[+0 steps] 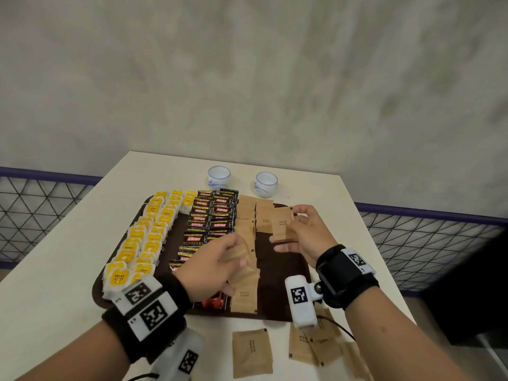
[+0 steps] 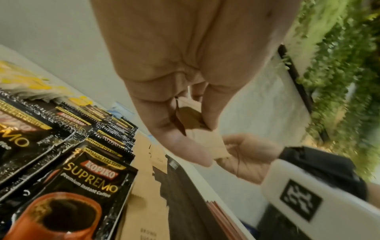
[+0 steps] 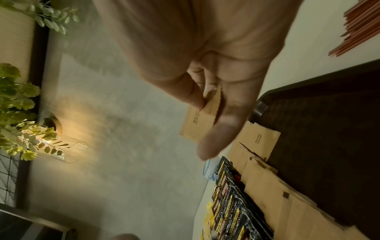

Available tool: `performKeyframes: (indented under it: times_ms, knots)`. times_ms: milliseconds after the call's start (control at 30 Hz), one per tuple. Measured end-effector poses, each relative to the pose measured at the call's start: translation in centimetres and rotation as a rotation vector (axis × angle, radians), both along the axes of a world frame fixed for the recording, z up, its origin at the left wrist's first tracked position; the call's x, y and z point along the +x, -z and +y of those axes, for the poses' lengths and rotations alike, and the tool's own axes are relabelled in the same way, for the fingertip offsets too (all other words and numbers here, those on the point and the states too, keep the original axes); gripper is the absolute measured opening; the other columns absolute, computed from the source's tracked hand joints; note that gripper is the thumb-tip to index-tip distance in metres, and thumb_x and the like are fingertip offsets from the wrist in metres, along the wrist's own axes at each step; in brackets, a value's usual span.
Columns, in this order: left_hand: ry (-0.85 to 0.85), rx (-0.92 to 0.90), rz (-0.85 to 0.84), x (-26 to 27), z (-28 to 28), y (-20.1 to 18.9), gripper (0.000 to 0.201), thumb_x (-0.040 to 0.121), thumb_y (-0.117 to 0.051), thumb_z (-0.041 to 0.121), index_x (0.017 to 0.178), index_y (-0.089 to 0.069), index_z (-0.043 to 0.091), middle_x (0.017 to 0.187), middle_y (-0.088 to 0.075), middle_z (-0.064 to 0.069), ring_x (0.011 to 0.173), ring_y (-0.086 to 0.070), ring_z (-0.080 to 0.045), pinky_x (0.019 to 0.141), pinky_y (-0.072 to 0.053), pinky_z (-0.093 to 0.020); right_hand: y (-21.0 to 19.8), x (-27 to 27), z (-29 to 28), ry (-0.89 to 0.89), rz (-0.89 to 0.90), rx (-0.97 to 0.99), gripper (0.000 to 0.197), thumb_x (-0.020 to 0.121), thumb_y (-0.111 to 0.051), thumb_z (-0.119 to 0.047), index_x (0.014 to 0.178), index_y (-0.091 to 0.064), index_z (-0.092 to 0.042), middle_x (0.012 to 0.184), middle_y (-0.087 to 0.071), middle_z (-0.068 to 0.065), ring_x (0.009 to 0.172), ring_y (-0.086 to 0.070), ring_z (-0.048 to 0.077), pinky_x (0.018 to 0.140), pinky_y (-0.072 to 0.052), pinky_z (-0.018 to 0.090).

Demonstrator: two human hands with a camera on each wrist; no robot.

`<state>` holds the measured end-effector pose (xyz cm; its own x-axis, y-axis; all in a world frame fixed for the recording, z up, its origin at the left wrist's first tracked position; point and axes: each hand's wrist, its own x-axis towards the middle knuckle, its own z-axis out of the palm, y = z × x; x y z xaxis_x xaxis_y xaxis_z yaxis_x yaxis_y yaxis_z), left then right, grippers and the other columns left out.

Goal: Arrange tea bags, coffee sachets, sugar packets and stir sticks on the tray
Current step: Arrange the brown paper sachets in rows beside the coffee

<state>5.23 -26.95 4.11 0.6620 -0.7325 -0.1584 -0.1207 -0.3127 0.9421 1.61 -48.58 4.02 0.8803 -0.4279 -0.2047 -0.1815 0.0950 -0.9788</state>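
Note:
A dark brown tray (image 1: 277, 270) on the white table holds rows of yellow tea bags (image 1: 145, 237), black coffee sachets (image 1: 209, 224) and brown sugar packets (image 1: 247, 232). My right hand (image 1: 297, 232) pinches a small stack of sugar packets (image 1: 283, 225) above the tray's far right part; the right wrist view shows the packets (image 3: 197, 121) between thumb and fingers. My left hand (image 1: 222, 262) hovers blurred over the sugar row and holds a sugar packet (image 1: 237, 253), seen between its fingers (image 2: 191, 118) in the left wrist view. Orange-brown stir sticks (image 3: 362, 27) lie on the table beside the tray.
Two white-and-blue cups (image 1: 218, 176) (image 1: 266, 184) stand behind the tray. Loose sugar packets (image 1: 251, 351) lie on the table in front of the tray. A wire-mesh railing (image 1: 428, 243) runs past the table's sides. The tray's right part shows bare brown surface.

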Motion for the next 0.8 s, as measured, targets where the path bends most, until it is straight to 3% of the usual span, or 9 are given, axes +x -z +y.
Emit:
performKeyframes:
  times_ms: [100, 167, 300, 400, 533, 600, 700, 800]
  knots:
    - [-0.087, -0.087, 0.114, 0.8, 0.0, -0.3, 0.008, 0.094, -0.053, 0.011, 0.102, -0.055, 0.013, 0.108, -0.053, -0.007, 0.092, -0.063, -0.032, 0.057, -0.059, -0.033, 0.1, 0.4, -0.5, -0.033, 0.03, -0.049, 0.026, 0.097, -0.043, 0.002, 0.116, -0.047, -0.016, 0.11, -0.056, 0.019, 0.075, -0.069, 0.033, 0.057, -0.057, 0.036]
    - [-0.126, -0.118, 0.12, 1.1, 0.0, -0.3, 0.013, 0.094, -0.053, 0.008, 0.103, -0.058, 0.016, 0.112, -0.054, -0.009, 0.095, -0.063, -0.036, 0.055, -0.057, -0.029, 0.3, 0.7, -1.2, -0.053, 0.054, -0.103, 0.036, 0.091, -0.049, 0.008, 0.111, -0.055, -0.021, 0.111, -0.054, 0.019, 0.083, -0.065, 0.034, 0.057, -0.054, 0.03]
    - [-0.188, -0.117, 0.066, 2.0, 0.2, -0.1, 0.029, 0.091, -0.056, 0.002, 0.108, -0.06, 0.025, 0.113, -0.055, -0.008, 0.084, -0.063, -0.025, 0.053, -0.054, -0.025, 0.8, 1.6, -2.5, -0.072, 0.108, -0.177, 0.049, 0.079, -0.056, 0.017, 0.107, -0.064, -0.022, 0.1, -0.057, 0.012, 0.091, -0.059, 0.031, 0.059, -0.051, 0.028]
    - [-0.229, -0.141, 0.05, 2.6, -0.1, -0.3, 0.037, 0.089, -0.058, -0.001, 0.113, -0.058, 0.027, 0.11, -0.055, -0.01, 0.073, -0.06, -0.019, 0.049, -0.049, -0.02, 1.0, 2.6, -3.7, -0.02, 0.183, -0.255, 0.041, 0.075, -0.065, 0.013, 0.104, -0.06, -0.016, 0.087, -0.063, 0.009, 0.09, -0.064, 0.026, 0.062, -0.049, 0.027]
    - [-0.311, -0.162, 0.087, 3.5, -0.8, -0.2, 0.042, 0.084, -0.064, -0.003, 0.117, -0.053, 0.02, 0.109, -0.058, -0.015, 0.064, -0.055, -0.019, 0.044, -0.047, -0.018, 1.9, 4.0, -5.2, 0.091, 0.214, -0.254, 0.019, 0.079, -0.068, 0.004, 0.081, -0.064, -0.015, 0.092, -0.068, 0.01, 0.079, -0.061, 0.018, 0.06, -0.046, 0.025]
    - [-0.335, -0.164, 0.098, 3.8, -0.9, 0.0, 0.042, 0.082, -0.067, -0.002, 0.116, -0.051, 0.017, 0.106, -0.061, -0.015, 0.062, -0.056, -0.019, 0.043, -0.046, -0.017, 2.6, 4.6, -5.3, 0.072, 0.232, -0.195, 0.015, 0.086, -0.065, 0.0, 0.082, -0.068, -0.015, 0.096, -0.071, 0.012, 0.084, -0.066, 0.023, 0.071, -0.055, 0.034]
    - [-0.346, -0.178, 0.103, 4.1, -1.0, 0.1, 0.039, 0.081, -0.068, -0.003, 0.113, -0.052, 0.012, 0.102, -0.063, -0.016, 0.062, -0.056, -0.018, 0.042, -0.045, -0.016, 3.7, 5.4, -5.0, 0.036, 0.269, -0.238, 0.014, 0.088, -0.066, -0.008, 0.084, -0.072, -0.019, 0.093, -0.073, 0.009, 0.088, -0.07, 0.026, 0.083, -0.058, 0.045]
    - [-0.354, -0.188, 0.097, 4.4, -1.0, 0.2, 0.037, 0.081, -0.068, -0.003, 0.112, -0.053, 0.012, 0.098, -0.063, -0.013, 0.061, -0.055, -0.017, 0.042, -0.045, -0.017, 4.4, 6.2, -4.4, 0.042, 0.275, -0.314, 0.009, 0.083, -0.073, -0.016, 0.084, -0.072, -0.025, 0.091, -0.072, 0.002, 0.08, -0.064, 0.015, 0.07, -0.052, 0.029]
